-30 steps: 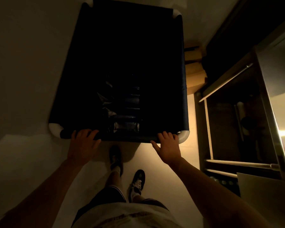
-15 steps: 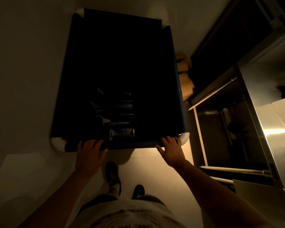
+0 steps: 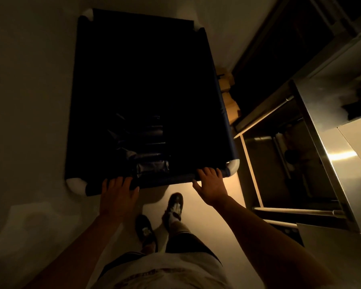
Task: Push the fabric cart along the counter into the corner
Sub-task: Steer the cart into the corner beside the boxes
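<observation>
The fabric cart [image 3: 146, 65] is a big dark navy bin with white rounded corner pieces, filling the upper middle of the dim view. Shiny dark bags lie at its near end. My left hand [image 3: 118, 195] grips the near rim close to the left corner. My right hand [image 3: 212, 183] grips the same rim beside the right white corner. The steel counter [image 3: 340, 130] runs along the cart's right side.
Brown cardboard boxes [image 3: 229, 97] sit on the floor between the cart's right side and the counter. The counter has open lower shelves with rails [image 3: 296, 211]. Pale floor lies left of the cart. My feet [image 3: 173, 207] stand just behind the cart.
The cart has rolled forward along the counter, and I have stepped after it. Both hands keep the same grip on the near rim.
</observation>
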Demonstrator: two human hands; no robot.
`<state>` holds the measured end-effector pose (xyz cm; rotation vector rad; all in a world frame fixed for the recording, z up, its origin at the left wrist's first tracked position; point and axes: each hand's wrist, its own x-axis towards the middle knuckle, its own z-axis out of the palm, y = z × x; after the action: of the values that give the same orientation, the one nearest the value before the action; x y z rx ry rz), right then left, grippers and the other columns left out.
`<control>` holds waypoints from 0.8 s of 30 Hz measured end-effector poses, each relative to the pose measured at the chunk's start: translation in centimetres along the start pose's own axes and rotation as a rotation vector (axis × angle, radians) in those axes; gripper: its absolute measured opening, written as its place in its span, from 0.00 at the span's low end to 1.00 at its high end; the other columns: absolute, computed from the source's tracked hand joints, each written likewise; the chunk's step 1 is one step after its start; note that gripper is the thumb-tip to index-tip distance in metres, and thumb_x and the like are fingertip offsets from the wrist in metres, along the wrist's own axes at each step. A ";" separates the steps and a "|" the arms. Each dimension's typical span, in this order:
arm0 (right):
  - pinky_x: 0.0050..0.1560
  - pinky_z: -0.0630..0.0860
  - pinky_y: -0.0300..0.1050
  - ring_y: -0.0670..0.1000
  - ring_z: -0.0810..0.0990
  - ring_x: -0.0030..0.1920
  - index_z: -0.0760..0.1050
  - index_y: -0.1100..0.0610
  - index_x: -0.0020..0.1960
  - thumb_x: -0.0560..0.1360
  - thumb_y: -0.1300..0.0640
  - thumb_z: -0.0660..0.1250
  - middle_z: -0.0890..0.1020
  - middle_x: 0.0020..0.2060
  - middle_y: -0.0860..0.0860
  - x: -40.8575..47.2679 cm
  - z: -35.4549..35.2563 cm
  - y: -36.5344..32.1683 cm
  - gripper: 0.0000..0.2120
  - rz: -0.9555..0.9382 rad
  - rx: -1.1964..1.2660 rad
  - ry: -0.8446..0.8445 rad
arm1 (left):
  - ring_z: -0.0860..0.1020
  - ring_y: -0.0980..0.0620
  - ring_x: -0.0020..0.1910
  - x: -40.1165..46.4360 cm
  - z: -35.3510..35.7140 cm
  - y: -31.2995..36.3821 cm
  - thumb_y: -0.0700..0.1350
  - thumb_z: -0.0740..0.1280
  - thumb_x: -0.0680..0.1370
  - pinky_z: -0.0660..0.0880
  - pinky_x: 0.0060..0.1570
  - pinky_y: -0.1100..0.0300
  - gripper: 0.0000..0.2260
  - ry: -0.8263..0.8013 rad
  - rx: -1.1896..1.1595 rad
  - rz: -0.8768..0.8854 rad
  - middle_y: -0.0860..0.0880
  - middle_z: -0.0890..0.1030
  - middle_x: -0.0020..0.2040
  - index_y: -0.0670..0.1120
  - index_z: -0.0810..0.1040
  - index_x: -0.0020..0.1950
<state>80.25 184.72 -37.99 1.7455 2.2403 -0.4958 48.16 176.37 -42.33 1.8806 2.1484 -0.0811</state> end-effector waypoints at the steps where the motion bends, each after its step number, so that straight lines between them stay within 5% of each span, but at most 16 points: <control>1: 0.82 0.51 0.57 0.55 0.65 0.78 0.63 0.50 0.79 0.84 0.40 0.53 0.71 0.75 0.50 0.4 -0.1 0.0 0.27 0.001 0.002 -0.001 | 0.78 0.37 0.58 0.4 -0.1 -0.1 0.60 0.56 0.79 0.67 0.68 0.38 0.24 0.000 0.003 0.000 0.41 0.82 0.56 0.45 0.78 0.63; 24: 0.77 0.59 0.56 0.55 0.73 0.70 0.69 0.45 0.74 0.85 0.41 0.52 0.77 0.66 0.47 13.7 -5.0 1.7 0.21 -0.125 -0.001 -0.010 | 0.77 0.39 0.61 13.3 -5.0 0.1 0.63 0.57 0.74 0.65 0.71 0.39 0.28 -0.081 -0.086 -0.173 0.43 0.81 0.58 0.45 0.79 0.62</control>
<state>78.58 199.29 -39.15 1.6057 2.3526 -0.5283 45.93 190.28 -40.84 1.6149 2.2177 -0.0964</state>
